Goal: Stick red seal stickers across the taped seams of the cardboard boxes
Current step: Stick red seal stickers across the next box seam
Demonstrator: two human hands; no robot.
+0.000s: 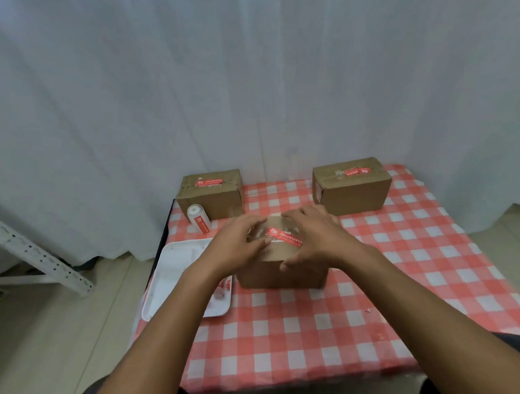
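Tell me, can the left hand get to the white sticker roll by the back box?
Probably yes. The left hand rests on the near box, and the sticker roll stands just beyond it to the left, with nothing between them.

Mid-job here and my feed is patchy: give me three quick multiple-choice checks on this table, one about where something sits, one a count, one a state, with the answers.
1. Where is the white tray?
A. left of the near box
B. on the far right box
C. behind the far left box

2. How many cardboard boxes stand on the checked cloth?
A. two
B. three
C. five

3. What state is the near box top in?
A. flaps open
B. bare
C. red sticker on it

Answers: 1 A, the tray lies at the table's left edge. 2 B, near box, far left box, far right box. 3 C, the red sticker shows between the left hand and the right hand.
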